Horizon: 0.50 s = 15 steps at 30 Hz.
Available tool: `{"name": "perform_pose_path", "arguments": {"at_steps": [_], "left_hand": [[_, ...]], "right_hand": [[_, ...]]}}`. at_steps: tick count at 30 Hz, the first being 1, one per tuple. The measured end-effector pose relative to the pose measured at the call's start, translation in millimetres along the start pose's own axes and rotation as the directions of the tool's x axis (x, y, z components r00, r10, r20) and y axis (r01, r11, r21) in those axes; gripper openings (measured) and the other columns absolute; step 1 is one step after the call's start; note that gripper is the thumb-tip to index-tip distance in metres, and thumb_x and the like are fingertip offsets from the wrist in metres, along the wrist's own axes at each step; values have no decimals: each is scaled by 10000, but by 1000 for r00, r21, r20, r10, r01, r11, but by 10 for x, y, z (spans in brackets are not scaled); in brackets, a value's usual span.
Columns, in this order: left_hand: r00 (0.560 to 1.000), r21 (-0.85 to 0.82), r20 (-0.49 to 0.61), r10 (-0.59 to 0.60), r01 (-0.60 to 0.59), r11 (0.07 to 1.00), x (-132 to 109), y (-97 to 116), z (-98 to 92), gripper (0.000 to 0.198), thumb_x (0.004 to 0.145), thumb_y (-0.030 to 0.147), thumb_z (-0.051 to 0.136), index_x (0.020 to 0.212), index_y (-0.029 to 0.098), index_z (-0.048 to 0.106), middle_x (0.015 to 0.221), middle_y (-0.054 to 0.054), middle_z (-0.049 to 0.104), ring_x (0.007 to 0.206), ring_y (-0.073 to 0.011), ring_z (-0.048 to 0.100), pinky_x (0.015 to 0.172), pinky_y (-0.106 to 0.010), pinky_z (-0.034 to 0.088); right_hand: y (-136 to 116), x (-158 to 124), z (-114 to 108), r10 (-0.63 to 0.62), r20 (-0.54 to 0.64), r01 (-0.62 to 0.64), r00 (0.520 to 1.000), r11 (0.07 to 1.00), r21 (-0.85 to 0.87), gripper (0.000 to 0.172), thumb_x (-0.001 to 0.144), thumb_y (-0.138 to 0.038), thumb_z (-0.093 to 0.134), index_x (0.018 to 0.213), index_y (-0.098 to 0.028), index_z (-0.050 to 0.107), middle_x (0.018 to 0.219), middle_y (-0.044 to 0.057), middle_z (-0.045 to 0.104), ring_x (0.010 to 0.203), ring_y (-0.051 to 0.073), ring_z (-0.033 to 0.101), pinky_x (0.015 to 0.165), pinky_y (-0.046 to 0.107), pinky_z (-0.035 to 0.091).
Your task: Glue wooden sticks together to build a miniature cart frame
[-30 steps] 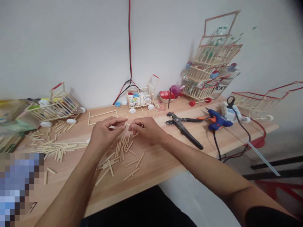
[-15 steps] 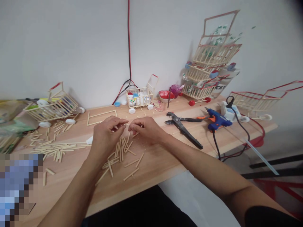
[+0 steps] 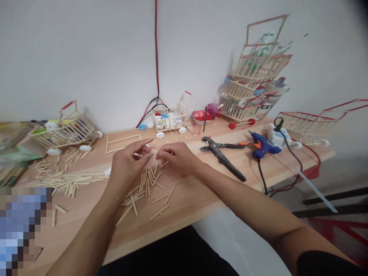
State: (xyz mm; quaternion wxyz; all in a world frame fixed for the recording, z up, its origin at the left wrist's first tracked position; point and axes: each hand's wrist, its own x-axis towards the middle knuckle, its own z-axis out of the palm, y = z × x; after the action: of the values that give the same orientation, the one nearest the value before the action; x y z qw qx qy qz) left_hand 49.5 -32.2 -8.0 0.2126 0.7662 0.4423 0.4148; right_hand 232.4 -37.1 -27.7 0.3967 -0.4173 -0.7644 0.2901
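Observation:
My left hand is over the middle of the table, its index finger stretched out and lifted away from the thumb. Facing it closely, my right hand pinches with thumb and fingertips; a thin pale wooden stick seems to show between the two hands, mostly hidden by the fingers. Right below them lies a loose pile of short wooden sticks. Behind my left hand, a flat rectangular stick frame rests on the table.
Pliers and a blue glue gun with its cord lie to the right. Small stick carts stand along the wall, with several stacked carts at the right back. More sticks lie at left, near a pixelated patch.
My left index finger has lifted and straightened, widening its gap from the thumb. My right hand stays nearly where it was, still pinching.

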Motion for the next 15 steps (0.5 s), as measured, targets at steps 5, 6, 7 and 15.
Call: {"name": "perform_pose_path", "arguments": {"at_steps": [5,6,7,15], "left_hand": [[994,52,-4,106,-105,993,16,-2,-9,292,765,195,607,1043,178,692,923,-41,668,706,-129,605,609,-247,502],[989,81,-5,148,-147,986,16,3,-10,267,772,190,600,1020,179,699,908,-39,666,690,-124,599,597,-241,496],[983,110,-3,185,-184,977,14,9,-10,250,780,185,593,1004,184,704,894,-36,664,677,-120,594,589,-237,489],[963,243,-3,271,-262,934,-5,25,16,186,803,167,570,894,205,728,894,-37,679,780,-152,627,645,-257,481]], "right_hand": [[-13,4,-3,-1,-11,1,1000,1000,-17,221,864,-137,505,748,-134,694,661,-17,656,610,67,548,610,168,360],[-16,5,-4,0,-10,-1,1000,1000,-18,222,864,-137,506,745,-135,694,660,-18,655,610,66,549,612,169,360],[-19,6,-4,2,-7,-3,1000,1000,-17,223,864,-137,506,744,-135,693,658,-19,654,612,66,550,614,169,361],[-17,1,-3,16,-3,-16,1000,1000,-17,223,864,-137,501,752,-138,693,672,-16,658,633,72,566,629,171,372]]}}
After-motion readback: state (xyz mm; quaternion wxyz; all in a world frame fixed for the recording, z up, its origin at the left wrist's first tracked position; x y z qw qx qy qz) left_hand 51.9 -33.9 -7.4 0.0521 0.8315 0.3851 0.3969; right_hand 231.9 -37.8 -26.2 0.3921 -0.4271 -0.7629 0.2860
